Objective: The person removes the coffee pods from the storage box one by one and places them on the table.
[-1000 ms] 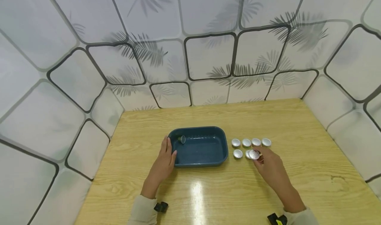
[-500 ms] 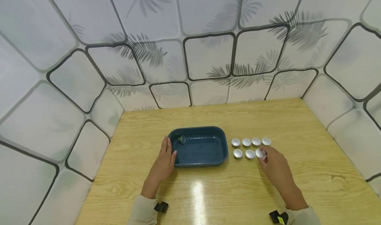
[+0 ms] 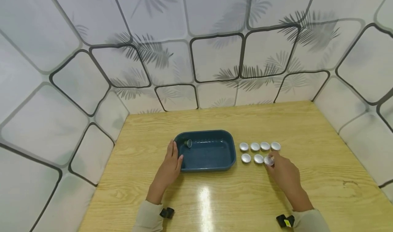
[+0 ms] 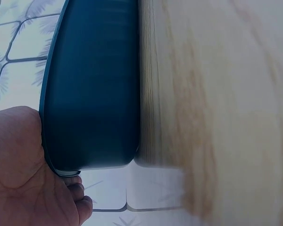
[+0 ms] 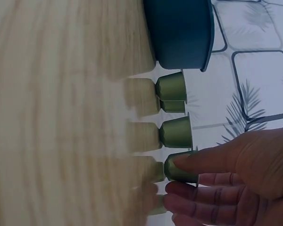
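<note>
My right hand (image 3: 285, 174) pinches a green coffee capsule (image 5: 181, 167) between thumb and fingers. Its silver foil lid faces up, at the right end of the front row in the head view. It is very close to the table; I cannot tell whether it touches. Two capsules stand lid-up to its left, the nearer one (image 3: 258, 159) right beside it. Behind them runs a back row of several more capsules (image 3: 255, 146). My left hand (image 3: 168, 163) holds the left end of a dark blue tub (image 3: 208, 157), fingers along the outside and thumb at the rim.
One capsule (image 3: 188, 143) lies on its side inside the tub, near the back left corner. The wooden table (image 3: 239, 201) meets a patterned fabric wall (image 3: 215, 61) at the back and both sides.
My right hand has moved the capsule right, from over the middle front-row capsule to that row's right end, and slightly down. My left hand and the tub stay put.
</note>
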{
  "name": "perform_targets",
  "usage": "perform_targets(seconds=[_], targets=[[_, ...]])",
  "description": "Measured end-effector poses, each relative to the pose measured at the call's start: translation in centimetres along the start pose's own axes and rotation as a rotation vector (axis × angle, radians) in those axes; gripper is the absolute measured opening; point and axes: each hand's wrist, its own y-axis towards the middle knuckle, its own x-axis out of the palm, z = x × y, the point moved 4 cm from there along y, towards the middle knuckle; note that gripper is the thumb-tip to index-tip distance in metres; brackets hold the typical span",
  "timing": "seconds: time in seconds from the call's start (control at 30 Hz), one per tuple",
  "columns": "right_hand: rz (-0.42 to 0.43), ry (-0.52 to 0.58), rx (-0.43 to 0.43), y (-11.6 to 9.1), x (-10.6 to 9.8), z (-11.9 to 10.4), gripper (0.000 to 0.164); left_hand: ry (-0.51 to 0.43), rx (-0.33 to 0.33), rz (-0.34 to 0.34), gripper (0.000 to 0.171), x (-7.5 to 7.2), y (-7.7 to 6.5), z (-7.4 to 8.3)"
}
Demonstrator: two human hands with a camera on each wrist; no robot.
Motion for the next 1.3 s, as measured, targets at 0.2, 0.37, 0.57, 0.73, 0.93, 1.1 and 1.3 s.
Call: perform_targets(seconds=[0.2,0.37,0.57,0.73,0.93,1.1,1.3], targets=[[-0.02,-0.013,0.027,0.2,0.5,0.3,0.031,-0.008,-0.001,0.0,0.066,0.1,-0.1,0.0],[-0.03,-0.011,0.057,0.5,0.6,0.5,0.031,-0.01,-0.003,-0.004,0.066,0.1,-0.2,-0.1],[-0.033,0.004,0.07,0.6,0.5,0.6,0.03,-0.002,-0.001,-0.003,0.066,0.2,-0.1,-0.3],[-0.009,0.029,0.043,0.1,0.4,0.6,0.039,0.001,-0.001,-0.004,0.066,0.3,-0.1,-0.5],[-0.012,0.045,0.034,-0.2,0.1,0.5,0.045,0.005,0.0,-0.002,0.066,0.2,-0.3,-0.5],[-0.033,0.035,0.04,-0.6,0.0,0.4,0.043,0.004,0.003,-0.007,0.066,0.2,-0.4,-0.6],[-0.014,0.017,0.053,-1.3,-0.7,0.1,0.045,0.007,0.021,0.0,0.065,0.2,-0.6,-0.8]])
